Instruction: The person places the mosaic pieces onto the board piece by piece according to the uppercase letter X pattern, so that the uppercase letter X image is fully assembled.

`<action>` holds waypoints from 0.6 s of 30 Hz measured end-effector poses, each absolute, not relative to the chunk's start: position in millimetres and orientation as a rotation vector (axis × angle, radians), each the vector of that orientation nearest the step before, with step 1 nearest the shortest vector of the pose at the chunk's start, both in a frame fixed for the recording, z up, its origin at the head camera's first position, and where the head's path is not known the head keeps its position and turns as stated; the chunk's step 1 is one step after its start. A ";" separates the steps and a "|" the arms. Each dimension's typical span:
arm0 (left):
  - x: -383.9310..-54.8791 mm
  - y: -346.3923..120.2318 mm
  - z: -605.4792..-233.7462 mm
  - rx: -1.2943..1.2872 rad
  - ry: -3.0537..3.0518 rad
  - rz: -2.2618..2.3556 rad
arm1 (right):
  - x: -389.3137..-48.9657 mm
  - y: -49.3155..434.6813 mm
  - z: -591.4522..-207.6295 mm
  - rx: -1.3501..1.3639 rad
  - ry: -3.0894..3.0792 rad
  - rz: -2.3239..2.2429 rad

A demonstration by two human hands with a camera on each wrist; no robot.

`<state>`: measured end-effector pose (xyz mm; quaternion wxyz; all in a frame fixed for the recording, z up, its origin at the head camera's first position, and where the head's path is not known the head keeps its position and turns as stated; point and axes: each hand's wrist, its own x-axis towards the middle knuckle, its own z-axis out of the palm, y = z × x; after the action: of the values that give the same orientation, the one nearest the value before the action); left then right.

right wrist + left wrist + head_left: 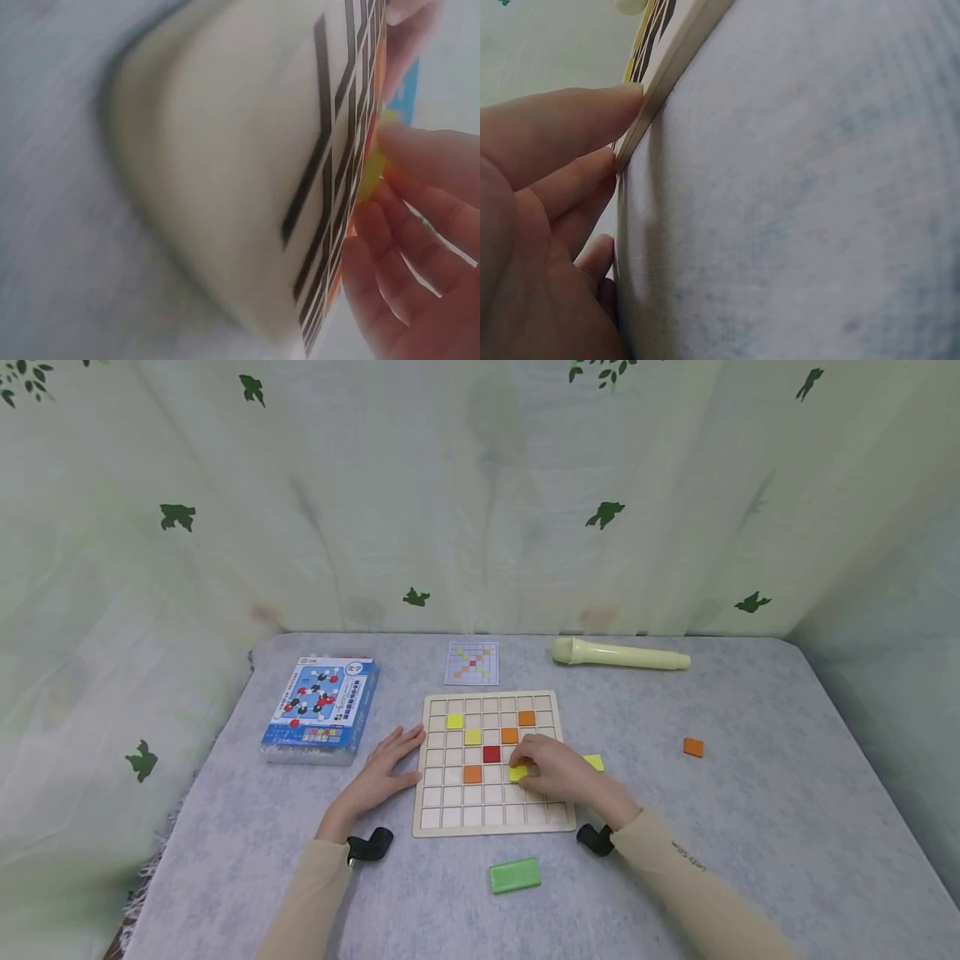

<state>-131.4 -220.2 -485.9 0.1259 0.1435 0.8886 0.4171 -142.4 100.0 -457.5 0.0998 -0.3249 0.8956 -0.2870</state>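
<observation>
A wooden grid board lies mid-table. My right hand is over its right half, pinching a yellow tile between thumb and finger at a cell. In the right wrist view that yellow tile stands tilted against the grid. My left hand rests at the board's left edge, thumb and fingertips touching its side. Two yellow tiles, a red tile and three orange tiles sit in cells. Another yellow tile lies right of the board, partly behind my right hand.
A pattern card lies behind the board. At the back left is a blue box with molecule pictures. A pale yellow microphone-shaped object lies back right. One orange tile is at right, and a green block in front.
</observation>
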 end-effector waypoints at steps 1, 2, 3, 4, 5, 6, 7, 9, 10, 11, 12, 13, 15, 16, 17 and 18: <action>-131.5 -220.1 -485.9 0.416 2.587 1.214 | -142.9 96.3 -458.2 -0.963 2.660 -0.824; -131.6 -220.1 -486.0 0.415 2.587 1.213 | -143.4 93.1 -458.9 -0.961 2.670 -0.801; -131.8 -220.1 -486.0 0.416 2.586 1.212 | -143.7 90.3 -459.4 -0.955 2.677 -0.786; -131.8 -220.2 -485.9 0.419 2.585 1.214 | -143.9 87.9 -459.9 -0.951 2.685 -0.774; -131.8 -220.5 -486.0 0.421 2.586 1.214 | -144.0 86.1 -460.1 -0.947 2.689 -0.768; -131.8 -220.9 -486.1 0.425 2.588 1.214 | -144.1 84.7 -460.0 -0.943 2.692 -0.768; -131.8 -221.1 -486.0 0.430 2.589 1.215 | -144.2 84.0 -460.1 -0.942 2.690 -0.776; -131.7 -221.6 -485.8 0.435 2.591 1.217 | -144.5 84.8 -459.7 -0.920 2.669 -0.813; -131.7 -221.8 -485.7 0.436 2.592 1.217 | -144.7 86.9 -459.4 -0.907 2.658 -0.838; -131.6 -221.8 -485.4 0.435 2.591 1.218 | -144.8 90.0 -458.2 -0.882 2.649 -0.871; -131.6 -221.8 -485.2 0.435 2.588 1.221 | -144.8 94.8 -457.0 -0.852 2.634 -0.911; -131.5 -221.7 -485.0 0.435 2.589 1.217 | -144.8 101.3 -456.2 -0.817 2.625 -0.955; -131.6 -221.3 -485.0 0.423 2.586 1.211 | -145.2 119.8 -454.8 -0.755 2.619 -1.038; -131.5 -221.1 -484.9 0.416 2.586 1.207 | -145.2 131.4 -455.0 -0.731 2.633 -1.068; -131.5 -220.9 -485.1 0.409 2.585 1.204 | -144.9 144.0 -455.0 -0.699 2.650 -1.096; -131.5 -220.9 -485.4 0.404 2.587 1.199 | -144.5 158.3 -455.6 -0.673 2.674 -1.111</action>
<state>-131.5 -220.9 -485.4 0.1307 0.1389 0.8906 0.4128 -144.5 158.3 -455.6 0.0842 -0.2255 0.8963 -0.3724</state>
